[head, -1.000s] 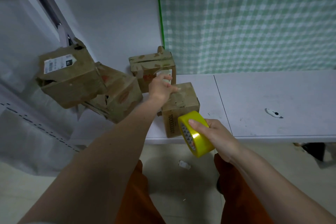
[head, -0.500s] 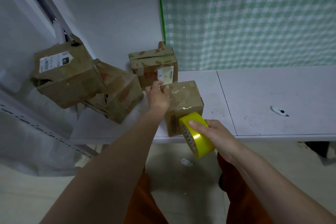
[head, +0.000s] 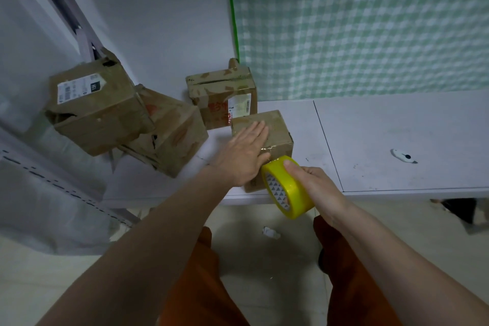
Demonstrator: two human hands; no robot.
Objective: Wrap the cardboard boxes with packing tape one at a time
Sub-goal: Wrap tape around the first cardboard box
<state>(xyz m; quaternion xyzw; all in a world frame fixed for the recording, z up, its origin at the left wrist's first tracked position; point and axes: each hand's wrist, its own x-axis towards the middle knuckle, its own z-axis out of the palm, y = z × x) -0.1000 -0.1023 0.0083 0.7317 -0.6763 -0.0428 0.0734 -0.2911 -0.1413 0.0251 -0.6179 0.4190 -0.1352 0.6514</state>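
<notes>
Smoothing tape down on the small brown cardboard box [head: 275,130].
Your left hand [head: 244,152] has flattened open on top; your right hand [head: 316,185] grips the yellow tape roll [head: 287,188], so taping continues.

Small box [head: 275,135]: brown cardboard, upright at front edge of white table [head: 397,140], top glossy with clear tape already on it, a strip of tape running down over its near edge. Tape roll [head: 287,186]: yellow, patterned core, on edge just in front of small box, touching its near face, past the table's front edge. Labelled box [head: 222,95]: brown, worn, white barcode label and red print on front, just behind small box. Two bigger boxes left of small box, tilted, battered: one [head: 172,132] resting on table, another [head: 95,106] with white shipping label leaning against its far-left side.
</notes>
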